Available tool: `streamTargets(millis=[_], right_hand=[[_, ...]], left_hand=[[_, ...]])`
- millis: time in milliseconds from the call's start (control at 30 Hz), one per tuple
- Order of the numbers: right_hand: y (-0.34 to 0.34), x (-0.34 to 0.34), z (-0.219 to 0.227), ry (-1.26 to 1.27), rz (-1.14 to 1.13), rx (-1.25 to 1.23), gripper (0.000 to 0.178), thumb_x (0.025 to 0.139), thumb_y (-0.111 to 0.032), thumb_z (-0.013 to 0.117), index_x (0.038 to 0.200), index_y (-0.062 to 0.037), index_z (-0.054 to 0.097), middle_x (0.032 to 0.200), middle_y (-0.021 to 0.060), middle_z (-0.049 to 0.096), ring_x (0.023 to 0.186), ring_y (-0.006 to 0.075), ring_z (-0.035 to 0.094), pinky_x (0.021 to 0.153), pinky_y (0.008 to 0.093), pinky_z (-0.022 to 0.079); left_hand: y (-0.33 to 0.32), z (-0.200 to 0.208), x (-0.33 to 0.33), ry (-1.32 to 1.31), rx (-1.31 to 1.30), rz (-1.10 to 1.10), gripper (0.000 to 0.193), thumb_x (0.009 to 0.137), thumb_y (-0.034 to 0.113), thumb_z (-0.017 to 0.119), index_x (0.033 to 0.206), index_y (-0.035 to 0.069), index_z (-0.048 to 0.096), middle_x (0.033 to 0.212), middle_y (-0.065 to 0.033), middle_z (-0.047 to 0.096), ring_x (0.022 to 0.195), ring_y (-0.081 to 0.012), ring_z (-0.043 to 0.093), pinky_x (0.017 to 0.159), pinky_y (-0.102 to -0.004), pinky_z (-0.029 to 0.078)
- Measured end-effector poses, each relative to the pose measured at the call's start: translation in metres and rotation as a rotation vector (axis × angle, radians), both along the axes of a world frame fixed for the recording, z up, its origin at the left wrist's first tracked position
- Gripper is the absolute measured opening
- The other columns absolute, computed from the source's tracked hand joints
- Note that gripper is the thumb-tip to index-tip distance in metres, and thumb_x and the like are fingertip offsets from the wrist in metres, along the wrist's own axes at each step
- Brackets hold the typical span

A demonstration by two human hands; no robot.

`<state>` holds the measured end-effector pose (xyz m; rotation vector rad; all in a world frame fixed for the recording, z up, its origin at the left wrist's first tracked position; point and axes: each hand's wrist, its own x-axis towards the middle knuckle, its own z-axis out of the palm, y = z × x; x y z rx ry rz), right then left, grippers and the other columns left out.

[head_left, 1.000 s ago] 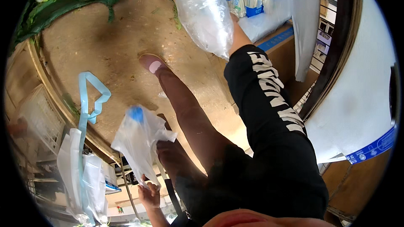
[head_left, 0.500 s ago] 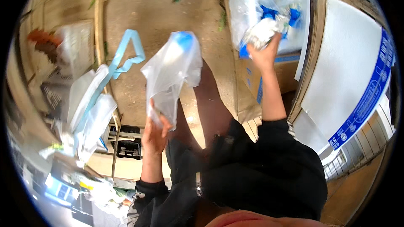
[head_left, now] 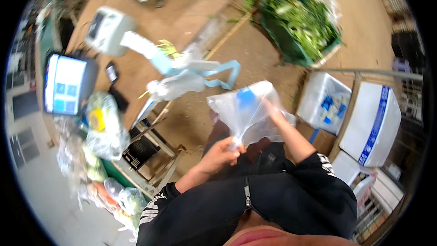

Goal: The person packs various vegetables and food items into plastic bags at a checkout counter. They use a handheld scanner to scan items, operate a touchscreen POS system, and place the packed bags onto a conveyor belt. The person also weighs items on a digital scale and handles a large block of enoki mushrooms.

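A translucent white plastic bag [head_left: 218,102] hangs in front of me, with a blue-topped item [head_left: 246,96] showing inside it. My left hand [head_left: 224,155] is closed round the gathered plastic at the bag's near side. My right hand [head_left: 273,111] reaches into or against the bag's right side; its fingers are blurred and partly covered by the plastic, so what they hold cannot be made out. Right of the bag, a white foam box [head_left: 307,98] contains several blue-and-white packets [head_left: 328,109].
White boxes with a blue band [head_left: 364,132] stand at the right. A green sack [head_left: 283,48] of leafy greens [head_left: 302,20] sits on the far floor. Left are a lit screen [head_left: 67,84], a pale countertop machine [head_left: 109,31], light-blue strips [head_left: 227,79] and bagged produce [head_left: 107,132].
My right hand has left the foam box and come to the bag. My left hand now grips gathered plastic. The view has swung left, bringing the screen and greens into sight.
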<state>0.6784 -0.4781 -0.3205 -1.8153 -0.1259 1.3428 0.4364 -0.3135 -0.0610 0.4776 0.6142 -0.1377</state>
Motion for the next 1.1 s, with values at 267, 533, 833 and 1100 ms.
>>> streamTargets(millis=[267, 533, 833, 1100], right_hand=[[0.100, -0.024, 0.292, -1.062, 0.826, -0.492, 0.034, 0.090, -0.031, 0.060, 0.094, 0.0000, 0.073, 0.101, 0.0253, 0.071, 0.097, 0.0414, 0.068, 0.085, 0.0504, 0.053], [0.210, -0.128, 0.401, -1.392, 0.136, 0.694, 0.029, 0.087, -0.008, 0.066, 0.112, 0.0021, 0.055, 0.134, 0.0243, 0.048, 0.121, 0.0331, 0.056, 0.098, 0.0435, 0.049], [0.346, -0.214, 0.434, -1.049, 1.154, 1.353, 0.079, 0.079, -0.005, 0.069, 0.151, 0.0024, 0.035, 0.152, 0.0266, 0.042, 0.138, 0.0402, 0.046, 0.114, 0.0525, 0.036], [0.412, -0.217, 0.385, -0.308, 1.364, 1.103, 0.019, 0.095, -0.016, 0.066, 0.105, 0.0002, 0.067, 0.096, 0.0197, 0.065, 0.099, 0.0406, 0.064, 0.085, 0.0458, 0.051]], left_hand=[[0.060, 0.064, -0.155, -0.245, 0.162, 0.507, 0.016, 0.102, 0.018, 0.054, 0.092, 0.005, 0.055, 0.068, 0.0014, 0.044, 0.061, -0.0105, 0.045, 0.074, -0.0323, 0.051], [0.080, 0.108, -0.220, -0.529, 0.403, 0.890, 0.026, 0.095, 0.027, 0.060, 0.099, 0.003, 0.050, 0.074, -0.0041, 0.047, 0.070, -0.0167, 0.050, 0.086, -0.0398, 0.055], [0.196, 0.167, -0.174, -0.115, 1.138, 0.271, 0.061, 0.089, 0.011, 0.064, 0.141, -0.007, 0.039, 0.128, -0.0210, 0.055, 0.117, -0.0284, 0.049, 0.098, -0.0394, 0.038], [0.268, 0.151, -0.217, 0.169, 0.813, 0.069, 0.020, 0.101, 0.018, 0.059, 0.105, 0.000, 0.066, 0.073, 0.0003, 0.061, 0.056, -0.0040, 0.050, 0.051, -0.0210, 0.038]])
